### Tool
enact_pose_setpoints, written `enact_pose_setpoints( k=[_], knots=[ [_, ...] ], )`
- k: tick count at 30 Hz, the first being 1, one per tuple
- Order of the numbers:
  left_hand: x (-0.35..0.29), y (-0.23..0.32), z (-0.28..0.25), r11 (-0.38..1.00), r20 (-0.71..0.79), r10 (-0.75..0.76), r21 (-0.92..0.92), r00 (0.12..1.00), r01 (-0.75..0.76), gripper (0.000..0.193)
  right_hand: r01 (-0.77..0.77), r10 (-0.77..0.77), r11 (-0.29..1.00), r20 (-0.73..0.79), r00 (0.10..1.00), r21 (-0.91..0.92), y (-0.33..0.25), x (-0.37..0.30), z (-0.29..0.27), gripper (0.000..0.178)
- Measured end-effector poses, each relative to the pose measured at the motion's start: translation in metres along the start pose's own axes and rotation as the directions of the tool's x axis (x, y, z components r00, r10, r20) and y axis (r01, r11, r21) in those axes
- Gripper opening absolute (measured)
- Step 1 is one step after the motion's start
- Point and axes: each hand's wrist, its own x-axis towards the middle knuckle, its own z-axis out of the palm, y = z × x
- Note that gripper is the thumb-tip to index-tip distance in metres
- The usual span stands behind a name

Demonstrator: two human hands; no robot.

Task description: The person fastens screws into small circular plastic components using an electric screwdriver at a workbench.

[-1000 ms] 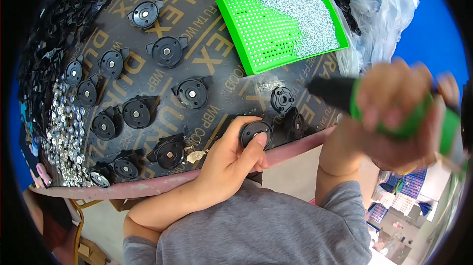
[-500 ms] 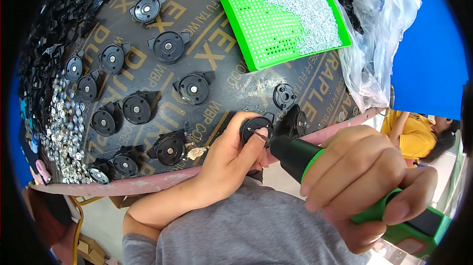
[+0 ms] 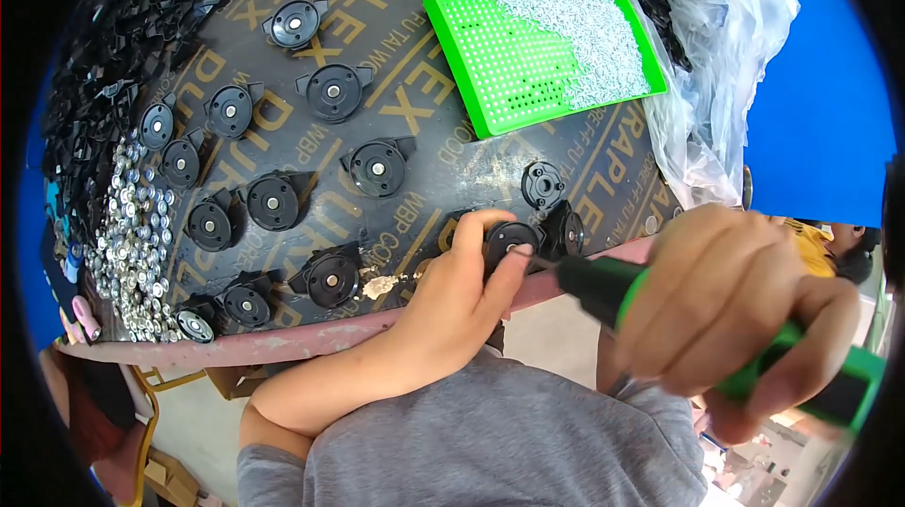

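Observation:
Near the table's front edge, my left hand (image 3: pixel 451 298) is closed on a round black plastic part (image 3: pixel 510 236), its thumb pressed over the lower side. My right hand (image 3: pixel 726 309) is wrapped round a green and black electric screwdriver (image 3: pixel 594 285), partly smeared by motion. The screwdriver's thin bit points left, close to my left thumb; whether it touches the part I cannot tell. Just right of the held part stands another black part (image 3: pixel 568 231), tilted. Behind it lies a small black disc with holes (image 3: pixel 544 185).
A green perforated tray (image 3: pixel 459 83) holds many small silver screws (image 3: pixel 599 45). Several black round parts with metal centres (image 3: pixel 377 169) lie across the table. Shiny metal discs (image 3: pixel 141 262) and black pieces (image 3: pixel 90 83) pile up at left. A plastic bag (image 3: pixel 702 130) sits at right.
My right hand and the screwdriver have moved right, drawing the bit back from the part's face. The held part has shifted slightly right with my left hand. The whole view has shifted a little.

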Motion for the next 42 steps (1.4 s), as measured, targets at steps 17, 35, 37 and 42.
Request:
enact_pose_setpoints(
  k=[17,35,37,42],
  knots=[
    [0.001,0.026,-0.041,0.130,-0.188,0.586,0.982,0.789,0.137,0.039,-0.348,-0.153,0.787,-0.707,0.691,-0.510,0.060,-0.011,-0.030,0.022],
    [0.002,-0.014,-0.010,0.935,-0.109,0.190,-0.283,0.976,-0.214,0.032,-0.123,-0.268,0.876,-0.685,0.678,-0.466,0.078,-0.011,-0.034,0.017],
    [0.003,-0.012,-0.010,0.939,-0.089,0.178,-0.283,0.980,-0.196,0.031,-0.139,-0.256,0.871,-0.676,0.691,-0.472,0.078,-0.012,-0.033,0.018],
    [0.001,-0.013,-0.015,0.928,-0.085,0.101,-0.352,0.991,-0.125,0.032,-0.238,-0.203,0.845,-0.699,0.686,-0.479,0.057,-0.013,-0.019,0.020]
  ],
)
